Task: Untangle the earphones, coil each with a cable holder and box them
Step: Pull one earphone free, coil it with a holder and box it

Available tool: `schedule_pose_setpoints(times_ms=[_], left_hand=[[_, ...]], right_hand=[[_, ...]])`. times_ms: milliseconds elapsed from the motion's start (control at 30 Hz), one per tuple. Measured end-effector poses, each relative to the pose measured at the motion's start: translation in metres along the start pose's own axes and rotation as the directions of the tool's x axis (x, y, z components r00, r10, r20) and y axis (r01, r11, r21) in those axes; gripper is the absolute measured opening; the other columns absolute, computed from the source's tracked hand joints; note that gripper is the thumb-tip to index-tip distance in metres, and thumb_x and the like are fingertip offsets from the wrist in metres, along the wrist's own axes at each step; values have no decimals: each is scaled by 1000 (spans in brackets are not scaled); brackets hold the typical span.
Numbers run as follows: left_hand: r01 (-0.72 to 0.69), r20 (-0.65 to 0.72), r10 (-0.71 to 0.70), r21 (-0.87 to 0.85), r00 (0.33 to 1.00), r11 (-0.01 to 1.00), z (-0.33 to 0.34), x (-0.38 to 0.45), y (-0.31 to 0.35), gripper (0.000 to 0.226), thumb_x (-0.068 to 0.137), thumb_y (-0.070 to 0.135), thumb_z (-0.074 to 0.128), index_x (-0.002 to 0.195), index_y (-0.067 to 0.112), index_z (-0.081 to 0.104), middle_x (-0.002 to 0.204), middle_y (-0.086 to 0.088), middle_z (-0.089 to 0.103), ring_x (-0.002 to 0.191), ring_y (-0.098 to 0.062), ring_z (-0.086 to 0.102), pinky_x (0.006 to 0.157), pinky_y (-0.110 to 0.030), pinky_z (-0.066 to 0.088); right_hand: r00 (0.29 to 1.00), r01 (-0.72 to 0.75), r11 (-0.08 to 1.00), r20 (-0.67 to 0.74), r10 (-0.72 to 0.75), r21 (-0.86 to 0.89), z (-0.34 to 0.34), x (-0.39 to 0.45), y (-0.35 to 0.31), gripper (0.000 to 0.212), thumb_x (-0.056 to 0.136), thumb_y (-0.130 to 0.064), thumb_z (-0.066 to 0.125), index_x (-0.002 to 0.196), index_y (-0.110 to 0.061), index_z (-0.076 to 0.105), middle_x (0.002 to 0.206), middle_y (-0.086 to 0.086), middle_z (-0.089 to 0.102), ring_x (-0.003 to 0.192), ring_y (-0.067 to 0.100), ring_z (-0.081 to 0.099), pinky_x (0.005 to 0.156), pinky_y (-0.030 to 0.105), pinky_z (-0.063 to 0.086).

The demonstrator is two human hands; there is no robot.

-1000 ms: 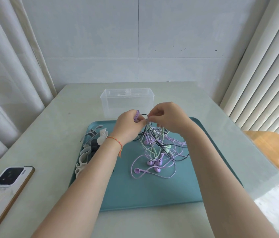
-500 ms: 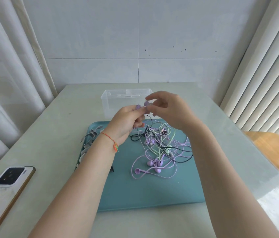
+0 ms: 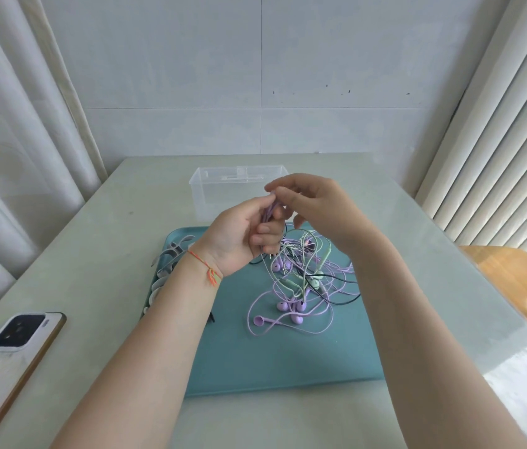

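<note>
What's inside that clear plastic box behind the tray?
The clear box looks empty through its left and middle walls; no earphones are coiled inside yet. Its right end is covered by the right hand and left hand, so that corner cannot be seen.

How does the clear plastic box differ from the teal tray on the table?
The clear plastic box is see-through with tall walls; the teal tray is opaque and shallow. The box holds no earphones; the tray carries the tangled earphones and the cable holders. The box stands farther from the person, behind the tray. Both rest on the table and are open on top.
</note>
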State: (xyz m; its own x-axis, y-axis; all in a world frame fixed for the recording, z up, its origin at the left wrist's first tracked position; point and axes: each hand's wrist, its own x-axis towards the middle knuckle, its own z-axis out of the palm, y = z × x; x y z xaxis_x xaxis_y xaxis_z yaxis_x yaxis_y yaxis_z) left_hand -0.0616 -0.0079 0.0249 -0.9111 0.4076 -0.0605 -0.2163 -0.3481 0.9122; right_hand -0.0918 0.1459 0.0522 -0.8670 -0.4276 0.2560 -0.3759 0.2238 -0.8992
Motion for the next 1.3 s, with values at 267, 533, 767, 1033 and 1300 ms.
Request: schedule_pose_setpoints(times_ms=[267, 533, 767, 1033, 1300], left_hand=[[86, -2, -86, 138, 996, 987, -5, -1, 2, 32, 91, 30, 32, 65, 18, 47, 51, 2, 30, 37, -9, 21, 44, -26, 9], [202, -326, -88, 333, 941, 921, 1, 6, -4, 40, 89, 25, 27, 55, 10, 44, 43, 3, 18, 32, -11, 12, 42, -19, 10], [192, -512, 34, 382, 858, 904, 3, 6, -3, 30, 89, 24, 29, 60, 16, 36, 42, 4, 21, 37, -12, 12, 44, -19, 12], [211, -458, 20, 447, 888, 869, 2, 1, 1, 32, 90, 29, 30, 60, 20, 31, 50, 2, 19, 42, -14, 11, 46, -21, 9], [132, -413, 13, 322, 911, 938, -10, 5, 1, 23, 93, 18, 35, 75, 10, 46, 48, -3, 40, 40, -16, 30, 42, -19, 21]], right_hand=[[987, -14, 988, 159, 38, -152, -5, -1, 1, 17, 86, -14, 68, 100, -22, 70, 79, -5, 69, 72, 12, 55, 64, 28, 48], [993, 26, 937, 119, 17, -347, 2, 2, 2, 14, 81, -10, 73, 93, -17, 71, 73, -6, 69, 58, 4, 57, 60, 26, 49], [994, 44, 902, 113, 5, -430, 9, 0, 3, 16, 80, -14, 74, 96, -16, 70, 73, -13, 61, 55, -5, 49, 55, 7, 37], [978, 67, 862, 204, 43, -502, 18, -1, 1, 13, 86, -17, 66, 99, -17, 64, 89, -7, 64, 80, 9, 57, 65, 9, 39], [985, 30, 871, 162, 58, -491, 17, 0, 1, 9, 88, -15, 63, 98, -15, 64, 89, -5, 63, 84, 13, 58, 66, 15, 41]])
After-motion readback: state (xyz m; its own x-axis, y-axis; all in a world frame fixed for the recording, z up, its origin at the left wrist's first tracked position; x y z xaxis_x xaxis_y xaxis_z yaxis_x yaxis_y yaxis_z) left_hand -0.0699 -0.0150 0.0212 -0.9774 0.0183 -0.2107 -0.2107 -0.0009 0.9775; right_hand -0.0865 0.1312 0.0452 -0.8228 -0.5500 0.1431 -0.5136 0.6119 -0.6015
